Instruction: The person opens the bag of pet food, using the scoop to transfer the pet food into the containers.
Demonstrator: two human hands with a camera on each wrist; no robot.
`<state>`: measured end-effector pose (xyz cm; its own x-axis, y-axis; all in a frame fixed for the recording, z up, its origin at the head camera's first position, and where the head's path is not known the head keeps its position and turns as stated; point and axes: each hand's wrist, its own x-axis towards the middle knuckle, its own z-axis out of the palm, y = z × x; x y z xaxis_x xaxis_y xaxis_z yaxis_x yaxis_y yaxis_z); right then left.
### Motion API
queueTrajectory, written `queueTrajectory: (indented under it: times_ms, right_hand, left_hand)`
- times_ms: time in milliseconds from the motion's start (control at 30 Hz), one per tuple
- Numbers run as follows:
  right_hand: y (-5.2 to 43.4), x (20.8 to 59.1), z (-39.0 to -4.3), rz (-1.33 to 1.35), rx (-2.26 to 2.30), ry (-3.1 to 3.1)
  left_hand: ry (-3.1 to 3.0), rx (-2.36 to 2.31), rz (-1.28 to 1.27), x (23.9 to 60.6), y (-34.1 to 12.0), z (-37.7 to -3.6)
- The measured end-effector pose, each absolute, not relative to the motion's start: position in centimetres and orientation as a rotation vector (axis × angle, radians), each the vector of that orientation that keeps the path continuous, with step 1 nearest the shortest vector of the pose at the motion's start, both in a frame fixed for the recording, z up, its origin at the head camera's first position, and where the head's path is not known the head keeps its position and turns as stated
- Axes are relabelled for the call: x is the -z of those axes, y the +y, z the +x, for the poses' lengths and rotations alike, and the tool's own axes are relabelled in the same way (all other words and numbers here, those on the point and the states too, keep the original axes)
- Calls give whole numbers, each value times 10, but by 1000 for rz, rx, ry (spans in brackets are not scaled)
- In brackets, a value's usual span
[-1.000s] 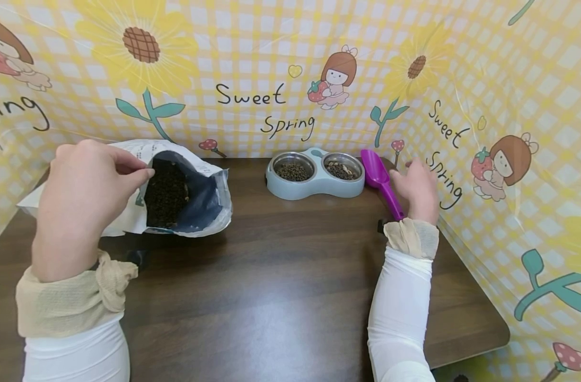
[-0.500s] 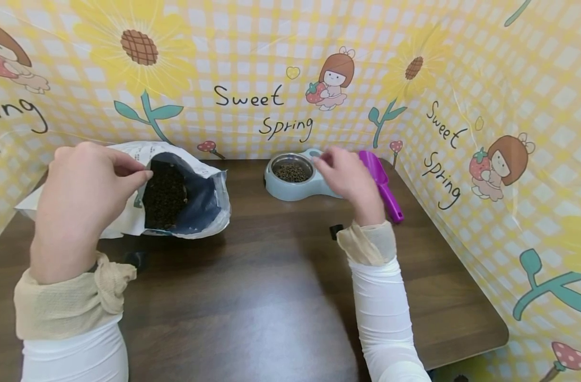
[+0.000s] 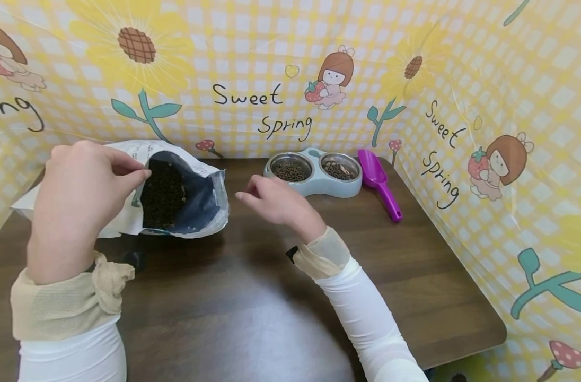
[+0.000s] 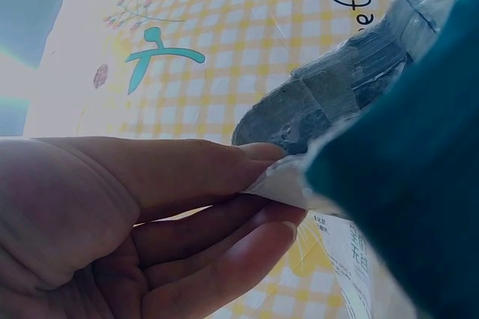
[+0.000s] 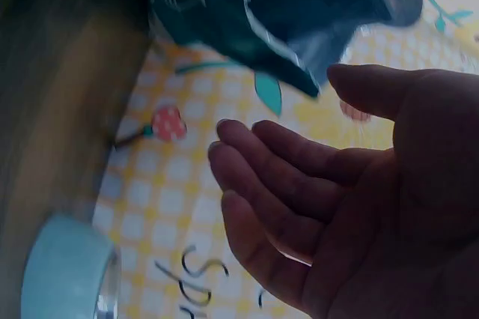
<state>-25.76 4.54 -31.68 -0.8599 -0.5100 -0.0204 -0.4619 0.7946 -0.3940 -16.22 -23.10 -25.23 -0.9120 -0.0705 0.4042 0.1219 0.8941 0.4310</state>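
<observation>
A white bag (image 3: 209, 183) of dark kibble (image 3: 164, 193) lies open on the wooden table (image 3: 271, 297) at the left. My left hand (image 3: 80, 196) pinches the upper edge of its mouth (image 4: 288, 184) between thumb and fingers. My right hand (image 3: 271, 201) hovers over the table just right of the bag, fingers loosely extended (image 5: 277, 184), holding nothing. The bag's dark blue lining (image 5: 299, 12) shows close to it in the right wrist view.
A pale blue double pet bowl (image 3: 314, 172) with kibble in both steel cups stands at the back, its rim (image 5: 63, 274) visible at the right wrist. A purple scoop (image 3: 380, 183) lies to its right. Yellow printed screens (image 3: 486, 106) wall the table.
My right hand has left the purple scoop, passed leftward over the bowl and now sits near the bag's mouth. The left hand and bag have stayed put.
</observation>
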Motion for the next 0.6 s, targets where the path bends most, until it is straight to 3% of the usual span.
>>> queueTrajectory:
  times_ms: [600]
  right_hand:
    - [3, 323, -284, -812, 551, 2432]
  left_hand:
    - [-2636, 638, -46, 251, -233, -161]
